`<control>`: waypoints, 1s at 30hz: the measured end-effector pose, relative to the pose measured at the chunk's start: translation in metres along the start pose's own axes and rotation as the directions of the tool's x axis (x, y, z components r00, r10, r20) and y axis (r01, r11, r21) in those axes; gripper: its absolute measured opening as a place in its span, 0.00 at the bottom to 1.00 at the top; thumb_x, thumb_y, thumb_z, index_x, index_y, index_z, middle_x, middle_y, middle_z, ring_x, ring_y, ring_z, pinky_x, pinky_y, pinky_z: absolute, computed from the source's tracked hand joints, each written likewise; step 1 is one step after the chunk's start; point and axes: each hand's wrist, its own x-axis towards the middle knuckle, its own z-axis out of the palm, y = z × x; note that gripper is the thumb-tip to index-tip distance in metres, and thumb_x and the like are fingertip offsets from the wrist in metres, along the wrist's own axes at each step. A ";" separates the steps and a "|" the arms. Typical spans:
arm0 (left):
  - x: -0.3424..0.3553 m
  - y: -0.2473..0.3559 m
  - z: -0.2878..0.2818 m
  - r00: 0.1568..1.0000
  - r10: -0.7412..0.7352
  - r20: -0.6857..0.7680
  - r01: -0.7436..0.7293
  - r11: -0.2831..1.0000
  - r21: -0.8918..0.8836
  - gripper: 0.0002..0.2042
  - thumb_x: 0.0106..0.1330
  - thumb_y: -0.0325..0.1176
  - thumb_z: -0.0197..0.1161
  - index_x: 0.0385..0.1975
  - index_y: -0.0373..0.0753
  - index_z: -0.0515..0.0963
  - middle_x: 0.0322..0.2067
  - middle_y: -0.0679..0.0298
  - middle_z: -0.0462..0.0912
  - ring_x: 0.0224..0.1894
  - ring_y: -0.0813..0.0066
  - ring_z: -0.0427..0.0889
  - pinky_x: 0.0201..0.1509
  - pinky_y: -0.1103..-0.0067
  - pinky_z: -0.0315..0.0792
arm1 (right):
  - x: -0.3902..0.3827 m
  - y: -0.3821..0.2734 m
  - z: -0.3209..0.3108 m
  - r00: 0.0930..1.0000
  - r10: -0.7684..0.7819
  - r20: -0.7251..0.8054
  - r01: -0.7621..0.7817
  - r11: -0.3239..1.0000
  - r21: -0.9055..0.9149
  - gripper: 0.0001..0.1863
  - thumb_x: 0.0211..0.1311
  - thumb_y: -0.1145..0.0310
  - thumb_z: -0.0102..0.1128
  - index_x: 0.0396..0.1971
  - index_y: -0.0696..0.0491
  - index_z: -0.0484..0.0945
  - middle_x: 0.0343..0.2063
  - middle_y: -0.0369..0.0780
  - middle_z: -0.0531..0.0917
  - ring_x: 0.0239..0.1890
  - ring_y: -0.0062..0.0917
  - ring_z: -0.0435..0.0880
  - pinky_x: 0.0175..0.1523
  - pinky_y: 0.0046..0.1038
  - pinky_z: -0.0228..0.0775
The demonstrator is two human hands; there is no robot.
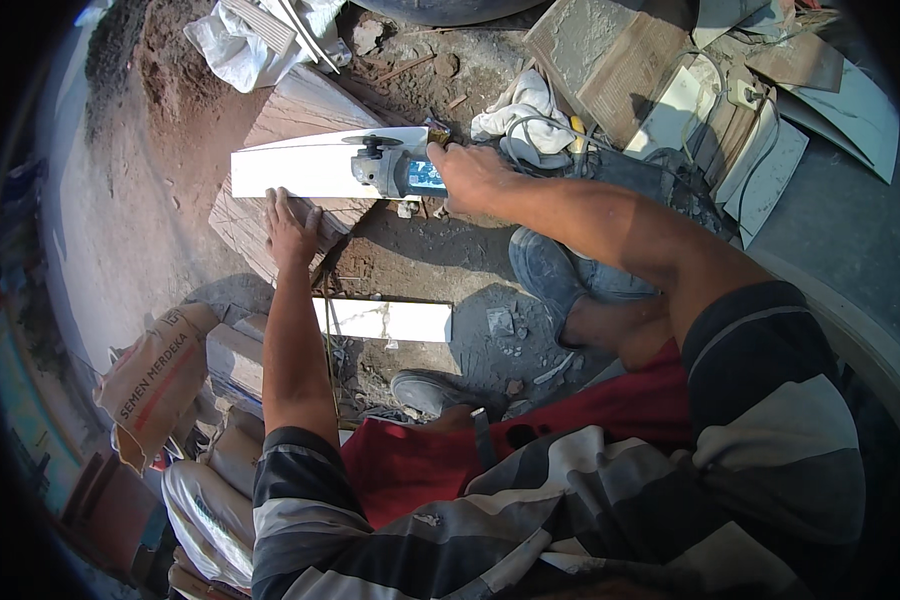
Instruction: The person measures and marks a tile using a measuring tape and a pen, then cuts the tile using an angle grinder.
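Observation:
A long white tile strip [295, 165] lies across a stack of brownish tiles [310, 105]. My right hand [475, 178] is wrapped round the body of a blue angle grinder [395, 172]. The grinder's grey head and dark disc rest over the strip's right part; whether the disc touches the tile I cannot tell. My left hand [292, 228] lies with fingers stretched out at the strip's near edge, over the brown tiles. On the ground nearer to me is another white tile strip [390, 320] with grey-brown veining.
Left of me stand a brown paper cement sack [160, 375] and stacked tiles [235, 360]. Beyond my right hand lie a white cloth [525, 115] and a looping cable [590, 140]. Tile offcuts [770, 170] lean at the right. My shoes [545, 275] rest on dusty, rubble-strewn ground.

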 end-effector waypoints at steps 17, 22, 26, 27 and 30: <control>0.001 -0.002 0.001 1.000 0.014 0.002 -0.014 1.000 -0.010 0.41 0.62 0.52 0.67 0.72 0.52 0.54 0.76 0.67 0.48 0.76 0.54 0.47 0.70 0.47 0.54 | -0.014 0.007 -0.009 1.000 0.005 0.010 -0.004 1.000 -0.002 0.29 0.46 0.71 0.70 0.50 0.58 0.69 0.41 0.50 0.82 0.45 0.44 0.85 0.48 0.41 0.77; 0.001 0.000 0.001 1.000 -0.011 0.013 0.011 1.000 0.016 0.40 0.62 0.51 0.67 0.72 0.52 0.54 0.76 0.66 0.49 0.76 0.55 0.48 0.70 0.47 0.54 | -0.017 0.010 -0.008 1.000 0.017 0.005 -0.017 0.999 -0.028 0.29 0.47 0.70 0.69 0.50 0.58 0.69 0.41 0.50 0.83 0.44 0.44 0.85 0.48 0.41 0.78; 0.001 -0.002 0.003 1.000 0.013 -0.010 -0.013 1.000 0.003 0.40 0.62 0.51 0.67 0.72 0.52 0.55 0.76 0.66 0.49 0.76 0.55 0.48 0.70 0.48 0.54 | -0.018 0.013 -0.008 1.000 0.008 0.013 -0.008 1.000 -0.023 0.29 0.47 0.70 0.69 0.51 0.58 0.69 0.42 0.51 0.83 0.45 0.45 0.85 0.48 0.41 0.78; 0.002 -0.004 0.004 1.000 0.013 -0.010 -0.013 1.000 0.014 0.40 0.62 0.51 0.67 0.72 0.52 0.55 0.76 0.66 0.49 0.76 0.55 0.48 0.70 0.48 0.54 | -0.019 0.013 -0.008 1.000 0.006 0.010 -0.006 1.000 -0.031 0.29 0.47 0.70 0.69 0.51 0.58 0.69 0.42 0.50 0.83 0.45 0.45 0.85 0.48 0.42 0.78; 0.003 -0.007 0.006 0.999 0.039 -0.024 -0.039 0.999 -0.001 0.40 0.62 0.51 0.67 0.72 0.52 0.55 0.75 0.66 0.49 0.76 0.55 0.48 0.70 0.48 0.54 | -0.020 0.015 -0.007 1.000 0.008 0.007 -0.008 0.999 -0.041 0.29 0.47 0.70 0.70 0.51 0.58 0.69 0.42 0.50 0.83 0.45 0.45 0.85 0.48 0.42 0.78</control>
